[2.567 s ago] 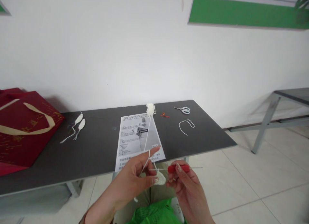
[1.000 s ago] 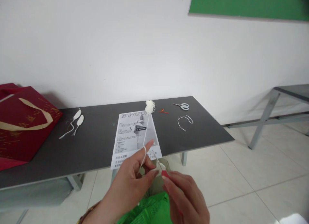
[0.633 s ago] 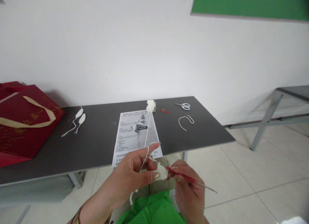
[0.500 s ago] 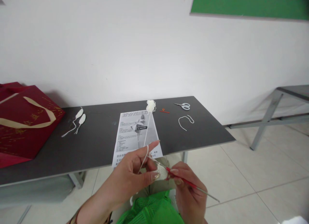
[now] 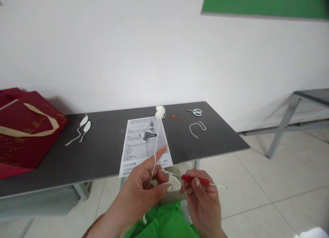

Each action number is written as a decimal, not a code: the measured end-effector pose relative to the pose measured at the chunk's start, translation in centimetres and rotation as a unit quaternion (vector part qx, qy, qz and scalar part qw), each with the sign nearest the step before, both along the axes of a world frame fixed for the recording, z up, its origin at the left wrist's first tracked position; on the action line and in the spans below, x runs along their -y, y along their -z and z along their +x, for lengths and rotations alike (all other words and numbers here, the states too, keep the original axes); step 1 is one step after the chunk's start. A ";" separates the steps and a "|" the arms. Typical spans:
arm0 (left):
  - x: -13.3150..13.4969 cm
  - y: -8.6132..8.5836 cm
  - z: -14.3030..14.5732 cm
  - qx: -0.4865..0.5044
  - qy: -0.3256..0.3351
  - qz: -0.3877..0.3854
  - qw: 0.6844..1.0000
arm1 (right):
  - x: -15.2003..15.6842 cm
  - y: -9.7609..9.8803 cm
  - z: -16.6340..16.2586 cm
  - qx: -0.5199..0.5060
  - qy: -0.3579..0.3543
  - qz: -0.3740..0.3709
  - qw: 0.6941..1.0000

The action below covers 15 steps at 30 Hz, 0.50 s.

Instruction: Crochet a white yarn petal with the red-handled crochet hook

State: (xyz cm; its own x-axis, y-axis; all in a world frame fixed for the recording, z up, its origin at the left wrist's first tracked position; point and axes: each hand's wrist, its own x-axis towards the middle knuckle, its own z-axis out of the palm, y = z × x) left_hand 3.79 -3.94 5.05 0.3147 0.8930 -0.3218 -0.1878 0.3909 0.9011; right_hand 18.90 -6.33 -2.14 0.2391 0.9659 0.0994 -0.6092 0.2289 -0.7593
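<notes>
Between thumb and fingers, my left hand (image 5: pixel 145 183) pinches a small white crochet piece (image 5: pixel 175 183), its index finger stretched out with yarn running over it. That yarn (image 5: pixel 157 145) leads up to a white yarn ball (image 5: pixel 160 112) at the table's back. My right hand (image 5: pixel 203 193) grips a crochet hook (image 5: pixel 196 179) by its red handle. The hook's thin shaft reaches left to the top edge of the crochet piece, its tip close to my left fingers. Under the yarn lies a printed pattern sheet (image 5: pixel 133 145), partly covered by my left hand.
On the dark table (image 5: pixel 108 145) lie two white crocheted leaf shapes (image 5: pixel 86 127), scissors (image 5: pixel 196 112), a loose yarn piece (image 5: pixel 191 130) and a small orange needle (image 5: pixel 175 118). A red gift bag (image 5: pixel 23 138) stands at the left. Green mesh fabric (image 5: pixel 164 221) is below my hands.
My right hand has turned the crochet hook from slanting down rightward to nearly level. Its handle has drawn back from the crochet piece, which has tilted slightly.
</notes>
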 end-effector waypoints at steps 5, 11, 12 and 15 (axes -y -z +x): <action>-0.1 0.1 0.0 0.003 0.003 -0.003 1.000 | -0.3 -0.4 0.3 -0.049 -0.039 -0.016 0.998; -0.5 0.8 -0.9 -0.041 0.065 0.022 0.997 | -0.8 -1.0 1.0 -0.026 -0.071 -0.049 0.996; -0.7 0.8 -1.1 -0.037 0.078 0.018 0.996 | -0.8 -1.0 1.0 -0.030 -0.078 -0.055 0.995; -1.2 0.6 -1.5 -0.013 0.124 -0.014 0.992 | -1.1 -0.8 1.3 -0.067 -0.118 -0.088 0.987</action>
